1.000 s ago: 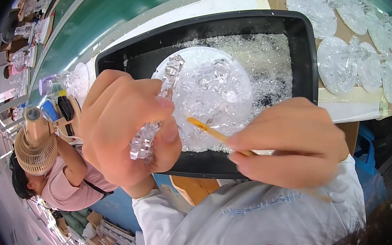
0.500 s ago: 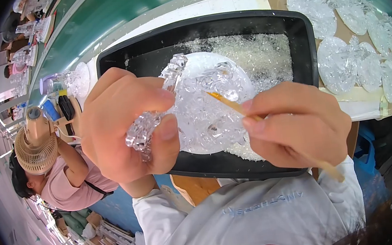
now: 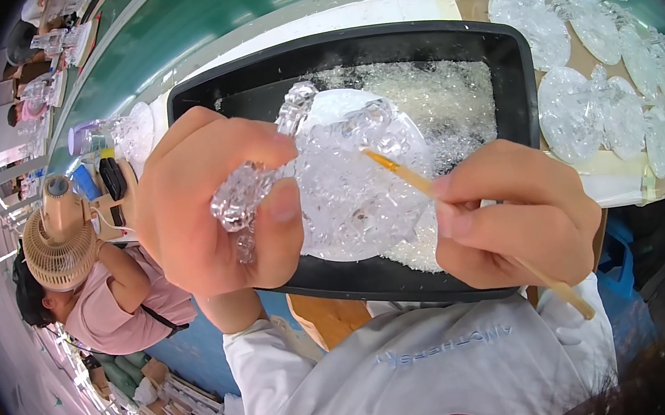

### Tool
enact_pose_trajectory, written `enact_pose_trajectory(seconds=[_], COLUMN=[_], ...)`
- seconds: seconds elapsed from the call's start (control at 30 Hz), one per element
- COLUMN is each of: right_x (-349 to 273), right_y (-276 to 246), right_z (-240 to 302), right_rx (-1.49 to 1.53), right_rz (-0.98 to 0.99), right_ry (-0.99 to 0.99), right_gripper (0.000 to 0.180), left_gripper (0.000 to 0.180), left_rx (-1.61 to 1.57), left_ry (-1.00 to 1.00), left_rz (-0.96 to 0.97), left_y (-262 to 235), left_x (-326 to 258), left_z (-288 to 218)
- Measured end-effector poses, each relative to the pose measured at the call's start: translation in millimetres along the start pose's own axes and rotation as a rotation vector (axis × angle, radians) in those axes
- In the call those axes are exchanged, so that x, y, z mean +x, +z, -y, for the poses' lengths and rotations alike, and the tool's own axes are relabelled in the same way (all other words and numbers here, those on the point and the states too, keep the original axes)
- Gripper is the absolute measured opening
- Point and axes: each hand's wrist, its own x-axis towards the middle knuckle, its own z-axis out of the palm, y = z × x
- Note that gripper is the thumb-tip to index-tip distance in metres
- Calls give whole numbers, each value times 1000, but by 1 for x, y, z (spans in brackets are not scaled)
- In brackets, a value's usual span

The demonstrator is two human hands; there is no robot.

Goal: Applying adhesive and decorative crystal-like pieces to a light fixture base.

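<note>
The left hand [image 3: 214,209] is closed in a pinch on the knobbed stem of a clear crystal-like ornament [image 3: 345,173], thumb pressed against the stem's beaded surface and fingers curled behind it. The ornament is a round, faceted transparent disc with a moulded handle; it is held raised above the black tray [image 3: 253,85], its disc tilted toward the camera and covering the middle of the tray.

The right hand [image 3: 514,215] is closed around a thin wooden stick [image 3: 398,171], gripped between thumb and forefingers like a pen. The stick's pointed yellow tip touches the face of the disc near its upper centre; the other end projects past the heel of the hand toward the lower right.

The tray is rectangular with a raised rim and holds a layer of small clear fragments [image 3: 451,100], densest in the right half. It rests on a table with a green surface.

To the right of the tray, on a brown board, lie many similar clear discs [image 3: 576,114] in overlapping rows, some with stems upward.

At the left edge another person in a pink top [image 3: 110,311] sits beside a beige desk fan [image 3: 58,247]. Both forearms wear white sleeves [image 3: 417,370].
</note>
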Motion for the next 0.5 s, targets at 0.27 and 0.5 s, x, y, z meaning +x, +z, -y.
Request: enact_pose_trajectory(seconds=[0.27, 0.5], right_x=[-1, 0], right_y=[-2, -5], right_z=[3, 8], right_rx=[-24, 110], right_rz=[-39, 7], right_ry=[35, 101], right_gripper=[29, 30], left_gripper=[27, 22], left_rx=[18, 36], left_ry=[3, 45], left_rz=[-14, 121], left_y=[-1, -9], left_x=[2, 15], left_z=[0, -6])
